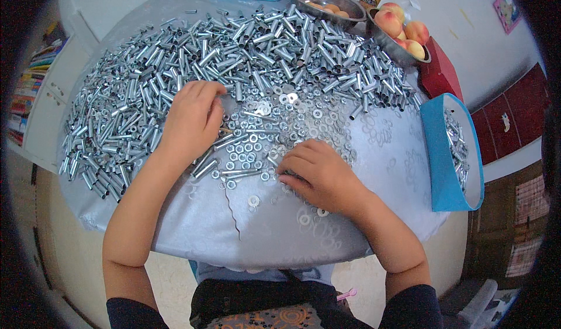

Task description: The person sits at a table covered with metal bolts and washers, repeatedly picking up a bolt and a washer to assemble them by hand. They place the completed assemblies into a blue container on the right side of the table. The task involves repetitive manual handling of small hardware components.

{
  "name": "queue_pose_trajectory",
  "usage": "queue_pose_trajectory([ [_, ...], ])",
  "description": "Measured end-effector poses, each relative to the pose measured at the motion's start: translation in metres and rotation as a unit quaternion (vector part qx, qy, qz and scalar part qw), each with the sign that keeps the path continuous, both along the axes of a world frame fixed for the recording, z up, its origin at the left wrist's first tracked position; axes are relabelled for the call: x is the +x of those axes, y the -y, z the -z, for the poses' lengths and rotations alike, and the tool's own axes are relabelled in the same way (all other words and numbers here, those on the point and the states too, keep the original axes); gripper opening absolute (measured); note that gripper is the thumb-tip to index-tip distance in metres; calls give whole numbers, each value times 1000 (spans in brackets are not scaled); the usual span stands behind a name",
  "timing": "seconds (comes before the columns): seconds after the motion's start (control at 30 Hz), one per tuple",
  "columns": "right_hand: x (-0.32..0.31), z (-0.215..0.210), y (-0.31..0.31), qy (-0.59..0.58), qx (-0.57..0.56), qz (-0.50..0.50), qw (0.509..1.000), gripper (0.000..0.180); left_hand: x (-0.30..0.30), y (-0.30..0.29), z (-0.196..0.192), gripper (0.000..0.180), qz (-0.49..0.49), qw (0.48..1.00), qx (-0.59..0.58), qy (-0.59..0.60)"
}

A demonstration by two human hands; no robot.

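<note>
Metal tubes lie heaped, short, hollow, shiny silver.

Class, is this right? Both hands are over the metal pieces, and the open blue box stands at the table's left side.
Not quite: the head view shows the open blue box at the right side of the table, not the left. The left hand and right hand are over the metal pieces.
</note>
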State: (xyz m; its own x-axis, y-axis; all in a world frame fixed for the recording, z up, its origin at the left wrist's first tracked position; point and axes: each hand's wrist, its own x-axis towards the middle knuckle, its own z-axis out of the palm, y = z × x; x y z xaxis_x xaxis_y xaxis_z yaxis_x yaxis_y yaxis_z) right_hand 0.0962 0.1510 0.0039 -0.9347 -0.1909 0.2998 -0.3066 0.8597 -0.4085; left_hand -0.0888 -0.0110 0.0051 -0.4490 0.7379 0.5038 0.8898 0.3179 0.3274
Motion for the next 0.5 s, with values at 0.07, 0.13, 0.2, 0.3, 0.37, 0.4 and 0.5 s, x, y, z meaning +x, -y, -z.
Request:
queue_pose_trajectory([
  [0.07, 1, 0, 0, -14, -8, -3, 1000, 16, -2, -1, 4, 18, -12, 1000, 3, -6],
  [0.13, 2, -1, -1, -14, -25, 7, 1000, 17, -2, -1, 5, 20, -10, 1000, 4, -7],
  [0.2, 4, -8, -1, 1, -47, 30, 998, 17, -1, -1, 6, 22, -3, 1000, -3, -5],
  [0.3, 10, -7, 4, 51, -371, 65, 925, 26, 2, -4, 3, 26, 19, 999, -29, 15],
  [0.37, 13, -22, 1, 139, -548, 88, 820, 29, 7, -6, -2, 28, 40, 997, -57, 45],
  [0.4, 15, -28, 0, 182, -628, 98, 750, 31, 7, -7, 1, 29, 51, 996, -56, 38],
  [0.5, 13, -34, -5, 231, -710, 128, 652, 34, 6, -10, 7, 31, 35, 998, -55, -2],
])
